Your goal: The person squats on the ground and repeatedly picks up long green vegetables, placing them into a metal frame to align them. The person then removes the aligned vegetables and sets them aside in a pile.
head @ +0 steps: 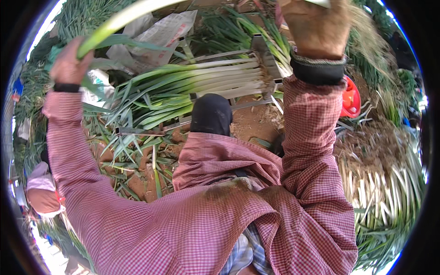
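My left hand (70,65), raised at the upper left, is closed around the green part of a large green onion (127,17). Its white stalk arches along the top edge of the picture. At the upper right my right hand (316,27) is raised and blurred, a pale piece showing at its fingers; its grip is unclear. Between my arms, a row of green onions (227,75) lies side by side in a metal frame (252,103), roots against the right end plate and leaves spreading left.
White printed sacks (165,34) lie behind the frame. A red plastic container (350,98) is beyond my right forearm. Piled green onions (385,192) lie at the right. Leaf scraps litter the soil (256,118). Another person (44,192) is at the far left.
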`<state>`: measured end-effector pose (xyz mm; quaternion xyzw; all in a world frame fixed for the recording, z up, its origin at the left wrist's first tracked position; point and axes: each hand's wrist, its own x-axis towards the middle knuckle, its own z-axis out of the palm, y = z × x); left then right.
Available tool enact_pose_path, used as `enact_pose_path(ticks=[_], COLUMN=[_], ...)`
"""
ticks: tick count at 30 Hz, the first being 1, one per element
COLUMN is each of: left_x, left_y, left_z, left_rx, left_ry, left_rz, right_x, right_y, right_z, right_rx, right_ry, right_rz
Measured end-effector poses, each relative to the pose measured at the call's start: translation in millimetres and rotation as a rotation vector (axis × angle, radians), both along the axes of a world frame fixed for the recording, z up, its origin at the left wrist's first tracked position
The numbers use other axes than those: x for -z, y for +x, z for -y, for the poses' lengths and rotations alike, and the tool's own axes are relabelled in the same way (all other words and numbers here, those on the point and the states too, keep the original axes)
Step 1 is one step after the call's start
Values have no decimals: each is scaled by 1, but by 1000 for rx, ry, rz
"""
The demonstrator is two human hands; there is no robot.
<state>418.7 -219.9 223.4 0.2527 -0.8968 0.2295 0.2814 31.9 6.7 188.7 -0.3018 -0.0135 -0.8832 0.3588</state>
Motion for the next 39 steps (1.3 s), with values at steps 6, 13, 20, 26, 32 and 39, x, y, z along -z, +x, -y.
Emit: enact_pose_path(ticks=[6, 13, 20, 26, 32, 39], left_x=[-14, 152, 248, 261, 270, 277], left_y=[76, -25, -63, -68, -66, -67], left_z=[36, 90, 137, 163, 172, 166], left_rx=[-232, -114, -173, -143, -3, 40], left_ry=[-232, 79, 323, 346, 313, 301], left_rz=[258, 486, 493, 360, 429, 560], right_x=[123, 393, 427, 422, 408, 420], right_y=[-6, -1, 13, 70, 63, 76], right_z=[82, 149, 185, 140, 242, 260], right_rx=[-137, 331, 101, -47, 726, 556], right_ry=[438, 1302, 1277, 1199, 1010, 1172], right_rz=[14, -926, -24, -225, -1742, -1828])
